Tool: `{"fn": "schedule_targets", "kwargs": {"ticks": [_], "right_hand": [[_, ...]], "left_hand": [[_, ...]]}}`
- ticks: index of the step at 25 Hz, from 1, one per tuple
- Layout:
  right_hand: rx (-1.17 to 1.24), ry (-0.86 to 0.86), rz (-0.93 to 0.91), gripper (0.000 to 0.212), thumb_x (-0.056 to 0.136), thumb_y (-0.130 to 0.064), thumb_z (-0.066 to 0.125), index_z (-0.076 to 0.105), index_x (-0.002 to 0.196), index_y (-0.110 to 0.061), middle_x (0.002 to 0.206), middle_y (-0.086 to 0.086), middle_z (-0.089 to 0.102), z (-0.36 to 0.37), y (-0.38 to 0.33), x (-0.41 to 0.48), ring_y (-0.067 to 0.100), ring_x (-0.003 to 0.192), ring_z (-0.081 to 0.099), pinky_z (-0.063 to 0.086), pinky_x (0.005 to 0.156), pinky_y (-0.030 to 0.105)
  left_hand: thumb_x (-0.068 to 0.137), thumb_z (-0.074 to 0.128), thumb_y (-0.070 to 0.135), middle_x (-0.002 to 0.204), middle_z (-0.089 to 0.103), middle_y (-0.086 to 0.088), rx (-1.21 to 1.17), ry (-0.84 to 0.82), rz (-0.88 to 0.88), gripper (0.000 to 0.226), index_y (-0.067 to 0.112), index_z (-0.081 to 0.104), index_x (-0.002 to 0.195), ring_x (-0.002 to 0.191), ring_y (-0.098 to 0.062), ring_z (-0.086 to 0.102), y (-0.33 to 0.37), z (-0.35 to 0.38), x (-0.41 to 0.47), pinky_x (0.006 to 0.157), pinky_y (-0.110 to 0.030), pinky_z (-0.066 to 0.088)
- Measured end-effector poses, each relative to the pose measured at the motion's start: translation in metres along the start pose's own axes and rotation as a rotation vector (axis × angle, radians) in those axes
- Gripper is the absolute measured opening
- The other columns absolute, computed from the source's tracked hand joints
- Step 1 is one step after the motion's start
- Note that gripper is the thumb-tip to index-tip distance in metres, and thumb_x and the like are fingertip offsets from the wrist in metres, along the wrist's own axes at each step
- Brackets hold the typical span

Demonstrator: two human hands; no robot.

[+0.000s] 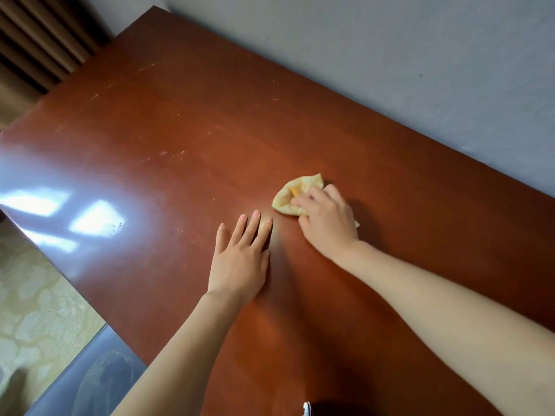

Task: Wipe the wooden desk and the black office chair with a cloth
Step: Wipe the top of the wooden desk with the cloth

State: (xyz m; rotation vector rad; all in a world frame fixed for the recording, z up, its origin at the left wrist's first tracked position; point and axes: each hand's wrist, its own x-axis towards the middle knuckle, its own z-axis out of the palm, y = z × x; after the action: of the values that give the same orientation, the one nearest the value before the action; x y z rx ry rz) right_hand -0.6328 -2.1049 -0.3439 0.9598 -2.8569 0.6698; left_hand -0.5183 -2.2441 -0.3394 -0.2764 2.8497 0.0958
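Desk [180, 115]: red-brown wood, glossy, light scratches, its far edge against a grey wall [390, 55].
Cloth [289, 196]: yellow, crumpled, lying mid-surface, nearer the far edge than the near one.
Right hand [327, 223]: on the cloth, fingers curled together over it, gripping.
Left hand [240, 262]: palm flat on the surface just beside the cloth, fingers straight, slightly spread.
Curtain [39, 34]: brown, past the far left corner.

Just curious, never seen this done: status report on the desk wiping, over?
Left hand flat on wooden desk. Right hand gripping yellow cloth on desk. Nothing in the way.
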Motion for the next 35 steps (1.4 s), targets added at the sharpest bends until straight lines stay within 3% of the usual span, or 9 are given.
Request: {"fn": "schedule_targets", "kwargs": {"ticks": [4,9,13,17,20,23,26,29,35], "right_hand": [[0.014,-0.071,-0.103,0.021,0.070,0.000,0.065,0.074,0.086,-0.012,0.083,0.005,0.065,0.002,-0.033,-0.048,0.031,0.076,0.056,0.053,0.059,0.040],[0.068,-0.179,-0.272,0.024,0.064,-0.005,0.070,0.073,0.085,-0.015,0.081,0.000,0.065,0.003,-0.078,-0.105,0.025,0.073,0.057,0.053,0.051,0.035],[0.082,-0.250,-0.454,0.029,0.067,-0.012,0.069,0.072,0.095,-0.016,0.092,0.000,0.067,0.007,-0.108,-0.151,0.022,0.077,0.059,0.054,0.061,0.036],[0.008,-0.361,-0.602,0.047,0.079,-0.030,0.067,0.059,0.125,-0.021,0.134,0.004,0.055,0.016,-0.127,-0.196,0.025,0.106,0.057,0.047,0.097,0.040],[-0.006,-0.439,-0.752,0.057,0.073,-0.008,0.071,0.058,0.128,-0.021,0.139,0.007,0.050,0.019,-0.117,-0.179,0.028,0.107,0.058,0.045,0.098,0.041],[0.006,-0.535,-0.848,0.066,0.070,0.007,0.068,0.058,0.128,-0.022,0.140,0.008,0.049,0.024,-0.116,-0.136,0.029,0.111,0.057,0.044,0.101,0.043],[-0.001,-0.657,-0.748,0.064,0.087,0.006,0.049,0.043,0.140,-0.029,0.153,0.004,0.029,0.041,-0.144,-0.102,0.031,0.131,0.037,0.036,0.107,0.042],[0.033,-0.662,-0.632,0.060,0.094,-0.001,0.036,0.033,0.144,-0.036,0.157,-0.001,0.017,0.060,-0.182,-0.063,0.029,0.137,0.024,0.033,0.103,0.038],[0.051,-0.702,-0.365,0.053,0.099,-0.019,0.027,0.022,0.146,-0.042,0.158,-0.003,0.005,0.091,-0.240,-0.045,0.025,0.142,0.009,0.025,0.109,0.045]], "left_hand": [[0.099,0.036,0.029,0.159,-0.011,0.001,-0.275,0.169,-0.215,0.061,0.024,0.006,0.152,0.140,-0.014,-0.028,-0.001,0.018,-0.048,0.108,-0.035,-0.025],[0.092,0.052,0.026,0.159,-0.014,-0.007,-0.654,0.241,-0.853,0.073,0.017,0.011,0.151,0.145,-0.024,-0.012,-0.026,0.037,-0.110,0.114,-0.051,-0.005],[0.093,0.053,0.036,0.159,-0.011,-0.010,-0.880,0.157,-1.086,0.080,0.013,0.004,0.151,0.146,-0.027,-0.004,-0.043,0.046,-0.152,0.114,-0.053,0.003],[0.096,0.048,0.034,0.151,0.030,-0.002,-1.216,0.091,-0.930,0.062,0.025,0.017,0.149,0.137,-0.025,0.032,-0.066,0.052,-0.179,0.112,-0.052,0.025],[0.096,0.050,0.036,0.144,0.039,0.014,-1.363,-0.030,-0.815,0.064,0.036,0.015,0.149,0.134,-0.014,0.036,-0.082,0.050,-0.190,0.111,-0.037,0.030],[0.093,0.057,0.034,0.140,0.044,0.017,-1.406,-0.071,-0.835,0.067,0.039,0.019,0.149,0.133,-0.010,0.038,-0.095,0.048,-0.190,0.111,-0.035,0.032],[0.090,0.063,0.032,0.135,0.054,0.006,-1.446,-0.069,-0.875,0.070,0.038,0.024,0.148,0.127,-0.011,0.046,-0.097,0.047,-0.190,0.110,-0.037,0.035],[0.087,0.067,0.032,0.132,0.057,-0.005,-1.469,-0.055,-0.917,0.074,0.034,0.024,0.148,0.126,-0.015,0.049,-0.096,0.045,-0.190,0.111,-0.038,0.033],[0.086,0.067,0.033,0.135,0.054,-0.004,-1.495,-0.038,-0.915,0.078,0.034,0.022,0.149,0.128,-0.015,0.047,-0.096,0.047,-0.192,0.109,-0.033,0.035]]}}
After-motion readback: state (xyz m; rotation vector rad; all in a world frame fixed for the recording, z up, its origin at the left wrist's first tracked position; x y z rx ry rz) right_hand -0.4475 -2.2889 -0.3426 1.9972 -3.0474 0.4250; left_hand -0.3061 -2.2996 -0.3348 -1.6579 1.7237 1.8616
